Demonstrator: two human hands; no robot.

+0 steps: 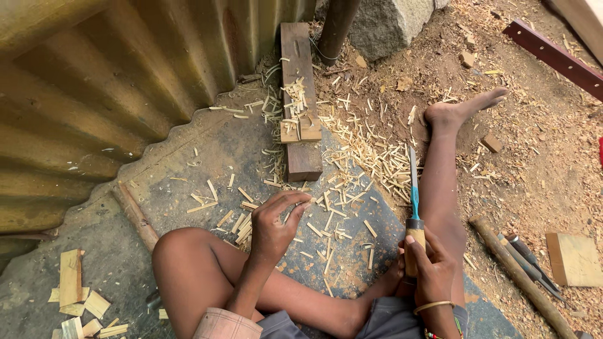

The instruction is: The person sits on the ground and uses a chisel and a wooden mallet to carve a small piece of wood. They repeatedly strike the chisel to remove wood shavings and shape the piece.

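2 bare hands are being seen from above as a person is sitting on the ground, legs partly folded, amid scattered wood chips (352,157). A chisel (413,207) is being gripped in the right hand (430,267), whose fingers are being kept wrapped tight around the wooden handle; the blue-shanked blade is being pointed upward in the frame, away from the body, lying along the outstretched right leg. A thin metal bangle is being worn on that wrist.

The left hand (276,223) is being held over the dark mat (188,169), fingers curled together and pinched toward the thumb just above a cluster of short split wood strips (242,226); whether a strip is actually being pinched between the fingertips cannot be told. The hand is being positioned just beyond the raised left knee.

A dark wooden block (300,94), dusted with pale shavings, is being seen lying ahead of the hands, well apart from both, with a corrugated metal sheet (94,81) standing to its left. A grey stone (386,22) is sitting beyond it. To the right of the leg, a rough stick (515,276) and more chisels (531,260) are lying on the dirt beside a small flat wood piece (575,258). Several cut wooden offcuts (75,295) are being seen piled at the lower left.
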